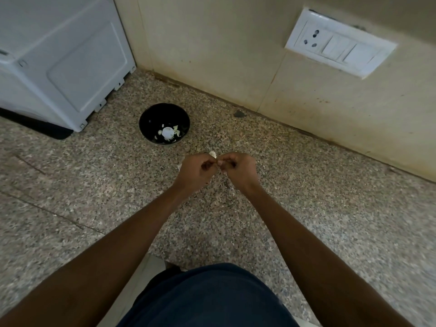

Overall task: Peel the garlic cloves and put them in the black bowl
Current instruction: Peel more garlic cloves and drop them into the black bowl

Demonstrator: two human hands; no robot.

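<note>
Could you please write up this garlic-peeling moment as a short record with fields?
surface: speckled stone counter
bowl: black bowl near the white appliance, holding pale garlic pieces
left hand: left hand, fingers curled, pinching something small
right hand: right hand, fingers curled, meeting the left
item held: mostly hidden; a pale bit shows above the fingers
wall: socket and switch plate

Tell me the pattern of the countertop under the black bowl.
Speckled granite, a beige-grey ground with dark flecks, seen in the head view.
</note>
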